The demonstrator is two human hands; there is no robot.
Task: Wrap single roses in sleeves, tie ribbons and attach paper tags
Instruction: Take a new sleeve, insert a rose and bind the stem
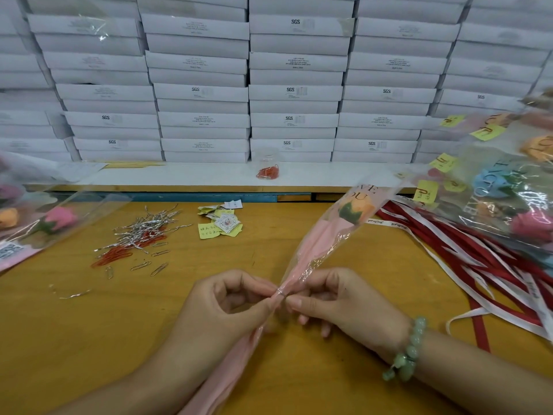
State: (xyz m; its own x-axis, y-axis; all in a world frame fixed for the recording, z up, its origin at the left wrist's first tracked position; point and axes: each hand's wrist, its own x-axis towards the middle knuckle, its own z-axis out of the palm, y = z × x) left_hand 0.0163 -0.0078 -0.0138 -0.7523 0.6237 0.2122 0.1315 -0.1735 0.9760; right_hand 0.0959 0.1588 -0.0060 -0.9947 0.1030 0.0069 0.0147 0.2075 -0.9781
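While both hands meet low at the centre of the table (89,339), the left hand (227,307) and right hand (338,304) each curl thumb and forefinger round the gathered neck of the sleeve (317,244), pinching at the silver tie (280,292) wound there. It runs from 7 o'clock up to 1 o'clock, its orange rose (357,209) at the far end. Loose wires (149,226) and clips (112,256) lie at 10 o'clock, tags (221,224) at 11, ribbons (466,250) at 3, wrapped roses (505,187) at 2.
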